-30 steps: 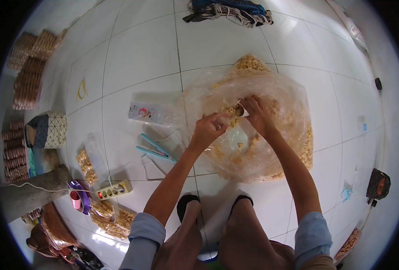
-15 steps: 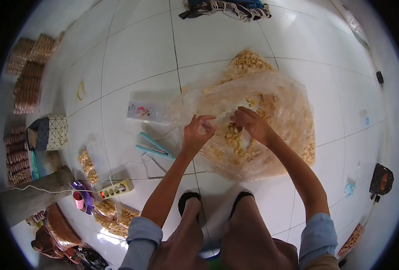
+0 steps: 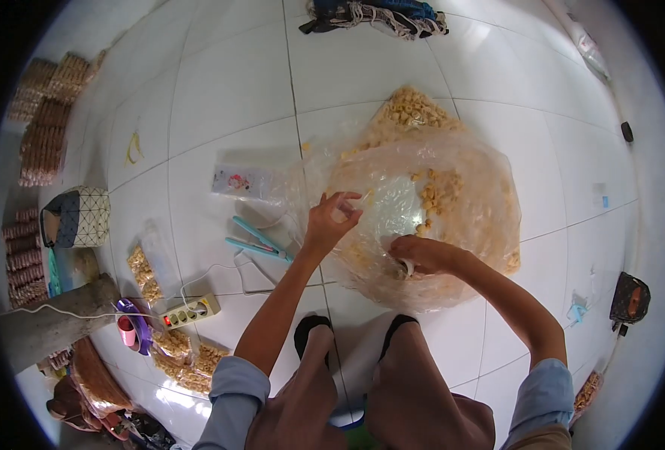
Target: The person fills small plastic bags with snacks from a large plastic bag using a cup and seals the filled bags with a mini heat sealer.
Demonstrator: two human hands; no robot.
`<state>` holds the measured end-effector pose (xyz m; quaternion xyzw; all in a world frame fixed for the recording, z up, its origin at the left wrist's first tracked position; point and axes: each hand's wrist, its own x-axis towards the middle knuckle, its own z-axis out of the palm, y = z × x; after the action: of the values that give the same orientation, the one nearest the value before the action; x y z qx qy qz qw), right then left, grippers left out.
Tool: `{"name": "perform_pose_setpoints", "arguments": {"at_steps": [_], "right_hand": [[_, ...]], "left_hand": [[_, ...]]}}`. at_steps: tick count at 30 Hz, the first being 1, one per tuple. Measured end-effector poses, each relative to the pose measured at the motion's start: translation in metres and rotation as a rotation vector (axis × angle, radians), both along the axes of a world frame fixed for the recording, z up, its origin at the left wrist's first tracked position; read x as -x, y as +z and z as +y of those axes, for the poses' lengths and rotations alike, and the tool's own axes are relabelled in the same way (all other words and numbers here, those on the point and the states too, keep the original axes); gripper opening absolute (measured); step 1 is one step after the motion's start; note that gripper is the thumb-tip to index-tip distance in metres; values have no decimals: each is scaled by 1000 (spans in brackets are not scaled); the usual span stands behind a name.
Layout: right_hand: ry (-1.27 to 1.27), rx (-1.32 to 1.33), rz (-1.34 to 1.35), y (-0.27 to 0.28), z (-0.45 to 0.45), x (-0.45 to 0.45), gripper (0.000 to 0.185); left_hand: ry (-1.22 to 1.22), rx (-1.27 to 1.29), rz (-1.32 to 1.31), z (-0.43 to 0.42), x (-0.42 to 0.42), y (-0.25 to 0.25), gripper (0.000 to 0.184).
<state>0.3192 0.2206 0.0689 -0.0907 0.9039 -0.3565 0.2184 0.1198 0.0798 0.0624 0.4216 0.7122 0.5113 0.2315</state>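
A large clear plastic bag (image 3: 467,154) lies on the floor, holding ring-shaped yellow snacks (image 3: 439,193). At its left side is my left hand (image 3: 332,225), thumb and forefinger curved into a ring around thin clear plastic. My right hand (image 3: 430,255) is closed over the near part of the large bag. A small pale thing shows at its fingertips, too hidden to name. To the left lie flat printed plastic packets (image 3: 246,184) and a light-blue hand sealer (image 3: 257,240) with its jaws apart.
A power strip (image 3: 190,312) with a white cord sits at left, near filled snack bags (image 3: 190,360) and a purple dish (image 3: 139,326). Stacked packets (image 3: 43,142) and a patterned bag (image 3: 85,217) line the left wall. A dark pouch (image 3: 633,298) lies right.
My right hand has moved down toward me, and its fingers have closed. The snacks near the bag's middle have shifted, baring clear plastic there. My left hand has barely moved.
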Motion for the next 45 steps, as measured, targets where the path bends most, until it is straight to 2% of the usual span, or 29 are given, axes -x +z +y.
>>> {"name": "perform_pose_setpoints", "arguments": {"at_steps": [3, 5, 9, 11, 15, 17, 23, 27, 29, 34, 39, 42, 45], "right_hand": [[-144, 24, -62, 27, 12, 1, 63], [-381, 30, -51, 34, 25, -9, 66], [-489, -1, -30, 58, 44, -17, 69], [-649, 21, 37, 78, 52, -17, 69], [-752, -17, 103, 153, 52, -10, 70], [-841, -52, 193, 186, 49, -8, 69], [-754, -214, 253, 229, 36, 6, 69], [-572, -329, 283, 228, 27, 18, 63], [-542, -367, 299, 227, 22, 21, 61], [-522, -452, 247, 233, 8, 28, 56], [-397, -662, 401, 241, 2, 29, 54], [-405, -652, 414, 246, 0, 28, 54], [-402, -608, 399, 250, -4, 30, 54]], "left_hand": [[-10, 1, 8, -3, -3, 14, 30], [-17, 21, 52, -4, -4, 25, 33], [-2, -48, 225, -1, -7, 54, 36], [-9, -131, 40, 5, -9, 64, 39], [-31, -133, -18, 10, -13, 74, 46], [-30, -84, 63, 12, -14, 72, 53], [-60, -62, 185, 12, -16, 71, 50], [-96, -1, 159, 10, -17, 73, 51], [-130, -83, 255, 11, -16, 69, 53], [-201, -108, 287, 12, -15, 70, 57], [-189, -172, 333, 14, -16, 64, 57], [-168, -159, 385, 13, -15, 66, 55], [-178, -88, 287, 11, -17, 63, 50]]}}
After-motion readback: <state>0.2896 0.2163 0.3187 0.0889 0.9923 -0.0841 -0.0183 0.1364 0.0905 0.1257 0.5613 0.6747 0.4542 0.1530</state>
